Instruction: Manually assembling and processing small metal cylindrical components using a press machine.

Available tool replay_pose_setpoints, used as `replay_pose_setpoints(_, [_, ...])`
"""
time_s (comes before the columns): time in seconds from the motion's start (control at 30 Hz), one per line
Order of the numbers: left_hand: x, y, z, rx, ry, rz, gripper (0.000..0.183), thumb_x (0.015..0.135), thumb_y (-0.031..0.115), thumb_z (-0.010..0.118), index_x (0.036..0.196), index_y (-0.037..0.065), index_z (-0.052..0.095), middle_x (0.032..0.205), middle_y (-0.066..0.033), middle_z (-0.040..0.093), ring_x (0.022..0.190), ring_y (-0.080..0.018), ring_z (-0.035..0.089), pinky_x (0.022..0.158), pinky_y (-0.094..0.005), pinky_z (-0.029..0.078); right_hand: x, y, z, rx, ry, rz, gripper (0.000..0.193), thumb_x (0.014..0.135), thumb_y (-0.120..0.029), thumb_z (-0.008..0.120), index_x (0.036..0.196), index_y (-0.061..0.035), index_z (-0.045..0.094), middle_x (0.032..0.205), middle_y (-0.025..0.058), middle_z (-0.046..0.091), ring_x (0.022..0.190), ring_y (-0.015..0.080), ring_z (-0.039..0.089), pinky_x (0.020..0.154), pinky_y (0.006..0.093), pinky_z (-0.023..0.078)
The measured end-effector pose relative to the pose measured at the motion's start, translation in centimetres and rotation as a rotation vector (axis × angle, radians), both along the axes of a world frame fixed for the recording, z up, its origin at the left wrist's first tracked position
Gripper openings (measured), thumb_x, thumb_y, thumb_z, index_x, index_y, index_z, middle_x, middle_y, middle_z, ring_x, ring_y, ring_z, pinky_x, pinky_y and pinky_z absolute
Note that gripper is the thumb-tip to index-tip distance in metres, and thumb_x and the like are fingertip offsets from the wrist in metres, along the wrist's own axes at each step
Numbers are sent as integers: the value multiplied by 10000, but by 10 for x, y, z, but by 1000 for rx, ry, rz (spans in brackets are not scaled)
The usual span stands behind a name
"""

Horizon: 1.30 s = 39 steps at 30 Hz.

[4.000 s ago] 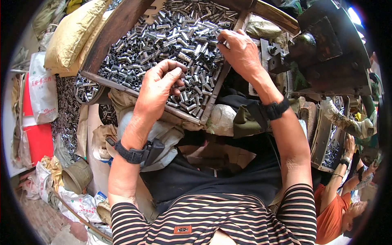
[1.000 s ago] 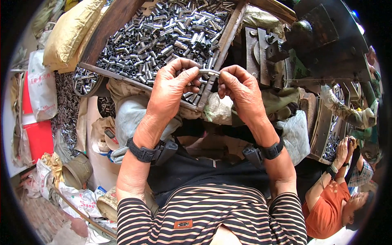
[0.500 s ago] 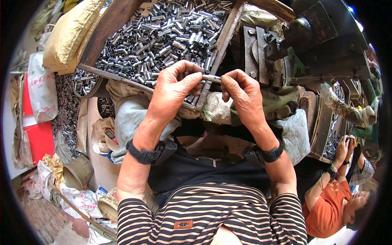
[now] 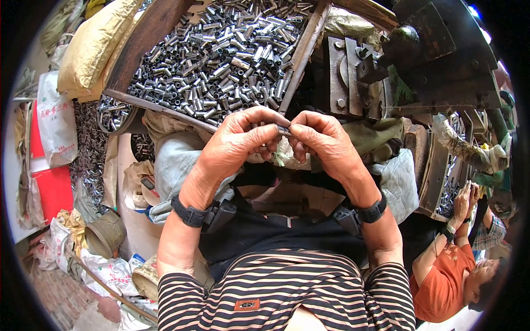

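Thumb and fingertips of my left hand pinch one end of a small metal tube. My right hand grips the other end in the same way, so the fingertips of both hands nearly meet. Only a short dark stretch of the tube shows between them. Just beyond my hands lies a wooden tray heaped with many short, shiny metal tubes. My hands are over its near right corner, which they partly hide.
At the right stands a dark, heavy machine with a bolted metal block. A yellow sack leans left of the tray. A bucket and plastic bags lie lower left. Another person in an orange top works at far right.
Both my hands have come down toward me, off the tray's edge, and moved closer together. Less of the tube now shows between my fingertips.
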State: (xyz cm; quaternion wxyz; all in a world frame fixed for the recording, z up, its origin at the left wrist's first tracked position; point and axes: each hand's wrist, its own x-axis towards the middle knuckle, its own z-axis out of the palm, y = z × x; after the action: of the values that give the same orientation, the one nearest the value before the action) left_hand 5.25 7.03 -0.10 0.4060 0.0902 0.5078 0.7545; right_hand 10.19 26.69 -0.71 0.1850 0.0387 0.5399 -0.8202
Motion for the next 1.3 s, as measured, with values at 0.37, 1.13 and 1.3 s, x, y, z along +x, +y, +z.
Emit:
replay_pose_setpoints(0.37, [-29, -19, -2, 102, -105, 484, 212, 950, 244, 521, 1024, 49, 558, 932, -80, 630, 838, -171, 642, 676, -289, 558, -57, -3, -9, 1285, 722, -215, 293, 782, -232, 683, 980, -30, 607, 888, 149, 592, 836, 320, 611, 708, 413, 496])
replay_pose_setpoints(1.13, [-70, 19, -23, -1093, 1325, 120, 153, 815, 186, 615, 842, 37, 589, 846, -147, 613, 827, -342, 605, 723, -431, 481, -53, -14, -26, 944, 584, -252, 233, 738, -79, 692, 908, -30, 540, 792, 128, 607, 724, 291, 611, 653, 361, 488])
replay_pose_setpoints(1.3, [-68, 7, -19, -873, 1211, 236, 156, 840, 177, 611, 877, 26, 603, 749, -105, 623, 676, -211, 621, 621, -313, 492, -49, -10, -25, 582, 425, -340, 160, 801, -90, 687, 894, -14, 581, 736, 34, 606, 666, 72, 553, 605, 235, 460])
